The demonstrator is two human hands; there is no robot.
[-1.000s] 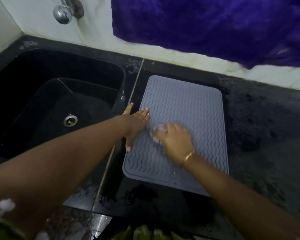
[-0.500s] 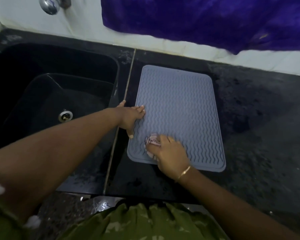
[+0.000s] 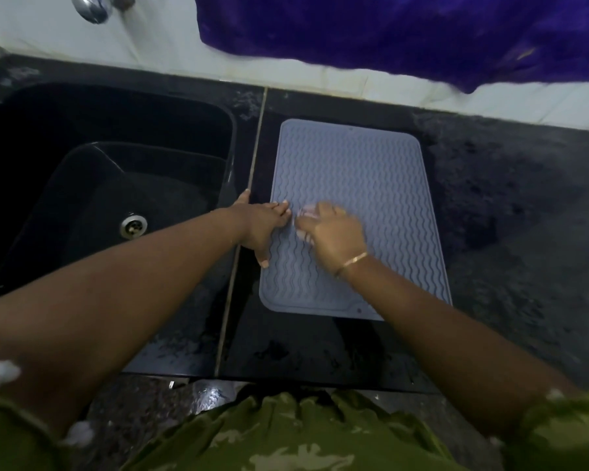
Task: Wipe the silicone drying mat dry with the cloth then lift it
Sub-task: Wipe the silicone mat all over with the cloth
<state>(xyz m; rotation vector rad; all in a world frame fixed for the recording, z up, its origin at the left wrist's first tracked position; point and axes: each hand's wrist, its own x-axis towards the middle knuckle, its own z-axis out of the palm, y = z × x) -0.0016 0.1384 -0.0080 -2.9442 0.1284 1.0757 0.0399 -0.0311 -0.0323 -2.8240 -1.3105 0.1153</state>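
Nearest the camera, one olive-green patterned garment (image 3: pixel 286 436) fills the lower edge of the view. Two bare forearms extend from it over one black polished stone surface (image 3: pixel 524 266). One thin gold bangle (image 3: pixel 351 262) circles the right wrist.

One grey rectangular silicone drying mat (image 3: pixel 354 171) with wavy ridges lies flat on the surface, just right of one pale seam line (image 3: pixel 238 260) and just beside the sink. Two hands rest on it, near each other but not touching. The left hand (image 3: pixel 262 229) lies flat with fingers spread on the mat's left edge, thumb over the seam. The right hand (image 3: pixel 334 232) is closed over one small pale cloth (image 3: pixel 305 217), mostly hidden and motion-blurred, and presses it on the left-centre of the mat.

To the left sits one black stone sink (image 3: pixel 82 158) with one round metal drain (image 3: pixel 133 225). Farthest, against the pale wall, one chrome tap (image 3: pixel 91 8) shows partly at the top, and one purple plush fabric (image 3: pixel 405 32) hangs above the mat.
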